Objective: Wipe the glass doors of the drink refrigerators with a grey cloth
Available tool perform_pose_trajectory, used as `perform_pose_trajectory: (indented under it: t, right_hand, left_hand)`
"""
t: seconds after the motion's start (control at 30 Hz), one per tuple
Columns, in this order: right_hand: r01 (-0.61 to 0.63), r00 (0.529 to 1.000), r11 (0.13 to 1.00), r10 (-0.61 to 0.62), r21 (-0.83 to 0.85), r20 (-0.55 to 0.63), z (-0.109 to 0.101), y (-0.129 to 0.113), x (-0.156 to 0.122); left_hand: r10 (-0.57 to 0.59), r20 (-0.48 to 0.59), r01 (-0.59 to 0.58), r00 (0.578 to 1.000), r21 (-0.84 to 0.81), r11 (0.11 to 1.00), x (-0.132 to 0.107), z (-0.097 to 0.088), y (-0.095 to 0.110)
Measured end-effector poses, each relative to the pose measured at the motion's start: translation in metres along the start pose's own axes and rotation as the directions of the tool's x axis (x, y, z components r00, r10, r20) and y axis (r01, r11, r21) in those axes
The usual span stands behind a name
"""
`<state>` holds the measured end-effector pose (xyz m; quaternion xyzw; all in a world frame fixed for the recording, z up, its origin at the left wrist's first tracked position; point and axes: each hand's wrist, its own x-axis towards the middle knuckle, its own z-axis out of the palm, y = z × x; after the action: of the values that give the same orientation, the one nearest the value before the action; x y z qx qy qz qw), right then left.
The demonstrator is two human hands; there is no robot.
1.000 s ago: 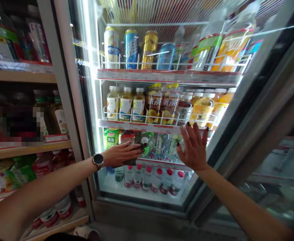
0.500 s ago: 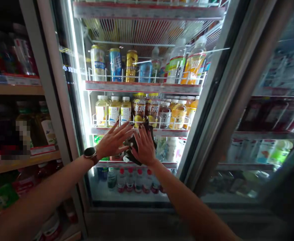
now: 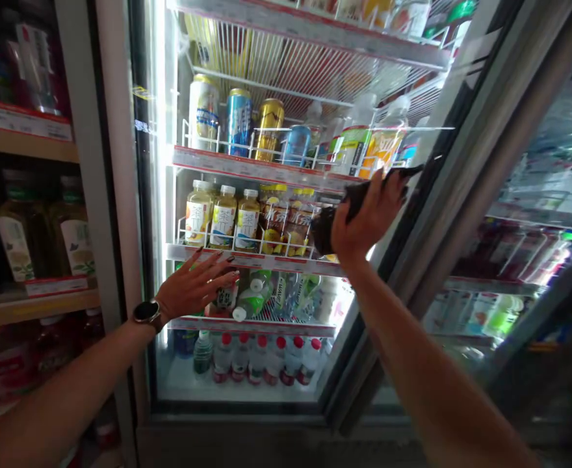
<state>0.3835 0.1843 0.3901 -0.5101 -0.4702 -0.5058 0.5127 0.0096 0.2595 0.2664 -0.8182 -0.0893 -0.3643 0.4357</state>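
Note:
My right hand (image 3: 368,214) is raised in front of the lit drinks cooler, its fingers closed around a dark, soft packet (image 3: 323,233). The packet's ends stick out on both sides of the hand, and its exact kind cannot be told. My left hand (image 3: 195,286) is lower, with its fingers spread and nothing in them. It is nearest to a green-capped bottle (image 3: 251,300) lying on the third shelf. A smartwatch (image 3: 147,312) sits on my left wrist.
Wire-fronted cooler shelves (image 3: 254,257) hold cans, tea bottles (image 3: 222,218) and red-capped water bottles (image 3: 257,357). A glass door (image 3: 500,260) stands to the right. Wooden shelves (image 3: 23,146) with bottles stand to the left.
My right hand has risen up and right with the dark packet, away from the third shelf. My left hand has moved left and apart from the right hand.

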Motion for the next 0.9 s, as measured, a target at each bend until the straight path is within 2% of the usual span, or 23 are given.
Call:
perform_pose_trajectory:
  t: [0.03,0.07,0.1,0.13,0.17,0.2,0.23,0.27,0.3,0.33,0.37,0.4,0.43,0.53,0.6,0.67,0.7,0.73,0.77,0.8,0.83,0.9]
  right_hand:
    - [0.058,0.998,0.998,-0.059,0.028,0.036,0.002,-0.022,-0.023]
    - [0.165,0.98,0.984,-0.172,0.072,0.1,0.003,-0.043,-0.049]
    - [0.292,0.936,0.948,-0.31,0.126,0.164,0.001,-0.062,-0.077]
    - [0.448,0.848,0.873,-0.483,0.191,0.217,-0.002,-0.075,-0.103]
    - [0.605,0.708,0.75,-0.66,0.267,0.251,-0.005,-0.083,-0.126]
    - [0.742,0.513,0.575,-0.818,0.345,0.26,-0.01,-0.086,-0.144]
    - [0.829,0.28,0.366,-0.926,0.422,0.252,-0.014,-0.084,-0.154]
    - [0.856,0.052,0.165,-0.971,0.49,0.235,-0.018,-0.077,-0.158]
    - [0.842,-0.123,0.021,-0.966,0.539,0.229,-0.02,-0.067,-0.153]
    - [0.819,-0.225,-0.05,-0.944,0.572,0.24,-0.021,-0.055,-0.14]
    - [0.81,-0.251,-0.047,-0.928,0.584,0.274,-0.021,-0.043,-0.121]
    - [0.82,-0.207,0.014,-0.925,0.573,0.318,-0.021,-0.031,-0.095]
    - [0.834,-0.11,0.109,-0.927,0.541,0.357,-0.019,-0.02,-0.064]
    - [0.806,0.272,0.432,-0.877,0.404,0.395,-0.016,0.006,0.038]
    - [0.734,0.501,0.622,-0.767,0.271,0.401,-0.015,0.016,0.095]
    - [0.594,0.744,0.799,-0.589,0.09,0.316,-0.012,0.018,0.13]
    - [0.485,0.848,0.875,-0.474,0.014,0.236,-0.009,0.016,0.138]
    - [0.367,0.921,0.93,-0.358,-0.033,0.152,-0.005,0.012,0.139]
    - [0.264,0.962,0.963,-0.26,-0.053,0.084,-0.002,0.007,0.135]
    - [0.199,0.98,0.979,-0.197,-0.052,0.041,0.002,0.0,0.127]
    - [0.184,0.983,0.982,-0.183,-0.038,0.029,0.005,-0.007,0.114]
    - [0.282,0.958,0.959,-0.282,0.012,0.053,0.007,-0.024,0.08]
  left_hand:
    - [-0.003,-0.001,0.003,1.0,0.0,1.0,0.0,-0.001,0.0]
    - [-0.006,-0.006,0.006,1.0,0.0,1.0,0.0,-0.001,0.0]
    - [-0.008,-0.017,0.008,1.0,-0.003,1.0,0.0,-0.001,0.0]
    - [-0.008,-0.032,0.007,0.999,-0.008,1.0,0.0,0.0,0.0]
    - [-0.005,-0.044,0.005,0.999,-0.013,1.0,0.0,0.001,0.0]
    - [-0.004,-0.052,0.003,0.999,-0.016,1.0,-0.001,0.001,0.0]
    - [-0.004,-0.058,0.003,0.998,-0.017,1.0,-0.001,0.002,0.001]
    - [-0.001,-0.058,0.0,0.998,-0.018,1.0,-0.001,0.002,0.001]
    - [0.001,-0.054,-0.002,0.999,-0.016,1.0,-0.001,0.002,0.001]
    - [0.001,-0.05,-0.002,0.999,-0.013,1.0,-0.002,0.002,0.001]
    - [0.0,-0.046,0.0,0.999,-0.012,1.0,-0.002,0.002,0.0]
    - [0.001,-0.04,-0.002,0.999,-0.014,1.0,-0.002,0.002,0.0]
    - [0.003,-0.031,-0.004,1.0,-0.014,1.0,-0.002,0.001,0.0]
    - [0.011,-0.004,-0.011,1.0,-0.012,1.0,-0.003,0.001,-0.001]
    - [0.016,0.004,-0.015,1.0,-0.013,1.0,-0.004,0.001,-0.001]
    - [0.016,0.002,-0.016,1.0,-0.017,1.0,-0.004,0.002,-0.001]
    - [0.017,0.004,-0.017,1.0,-0.019,1.0,-0.005,0.003,-0.001]
    - [0.018,0.01,-0.018,1.0,-0.02,1.0,-0.005,0.003,-0.001]
    - [0.017,0.015,-0.017,1.0,-0.02,1.0,-0.005,0.003,-0.001]
    - [0.016,0.021,-0.015,1.0,-0.02,1.0,-0.006,0.004,0.0]
    - [0.016,0.028,-0.015,0.999,-0.019,1.0,-0.006,0.004,0.0]
    - [0.017,0.032,-0.016,0.999,-0.009,1.0,-0.006,0.005,0.0]
